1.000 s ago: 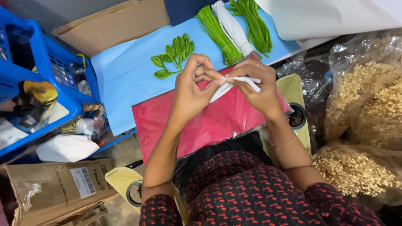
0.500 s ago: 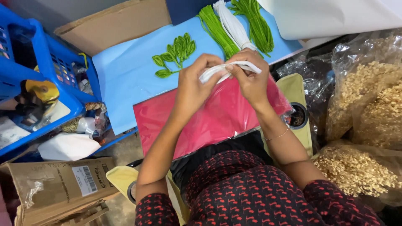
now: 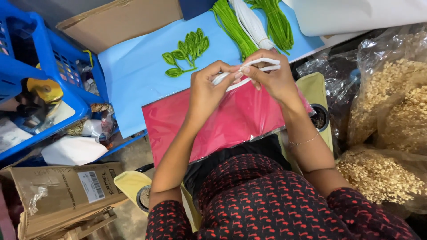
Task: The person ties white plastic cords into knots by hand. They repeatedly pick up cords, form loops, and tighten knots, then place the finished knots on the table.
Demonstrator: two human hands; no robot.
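White strip [image 3: 262,65] pinched by both hands, green leaves [image 3: 187,51] beyond (untouched)

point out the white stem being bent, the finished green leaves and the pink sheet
white stem [image 3: 267,61], head view, on the bent upper strand by the right hand's fingertips
green leaves [image 3: 189,49], head view, middle of the leaf cluster
pink sheet [image 3: 178,129], head view, bare left part

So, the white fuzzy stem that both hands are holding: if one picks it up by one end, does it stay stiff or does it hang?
The white stem curves between the left hand and right hand, so it probably bends easily yet keeps its shape. It is thin, so likely very light. Its fuzzy surface should not slip.
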